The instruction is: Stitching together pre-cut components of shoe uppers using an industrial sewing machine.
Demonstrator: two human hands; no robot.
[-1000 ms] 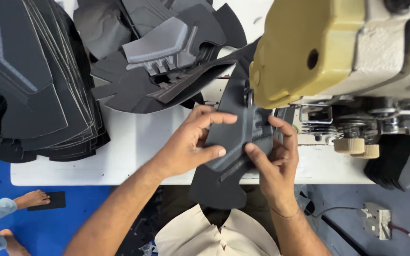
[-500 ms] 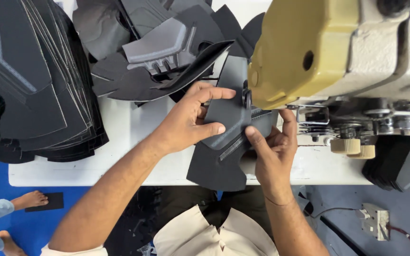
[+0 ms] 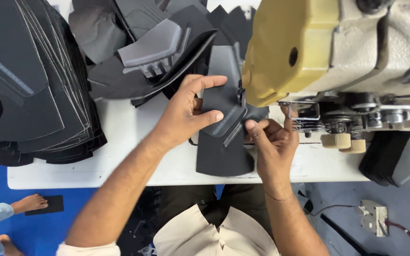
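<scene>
A dark grey cut fabric piece [image 3: 224, 147] lies on the white table [image 3: 129, 137] under the yellow-and-cream head of a sewing machine [image 3: 309, 42]. My left hand [image 3: 186, 111] pinches the piece's left edge between thumb and fingers. At its right edge, my right hand [image 3: 271, 142] grips the piece with thumb on top, just below the needle area [image 3: 240, 97]. The far end of the piece runs up behind the machine head.
Tall stacks of dark cut pieces [image 3: 29, 85] fill the table's left side, with a loose heap [image 3: 148, 42] at the back. Machine rollers [image 3: 340, 141] sit to the right. Another person's bare foot [image 3: 29, 204] rests on the blue floor at lower left.
Both hands and the fabric piece have shifted up and away from me, further under the machine head. The piece now points more straight ahead.
</scene>
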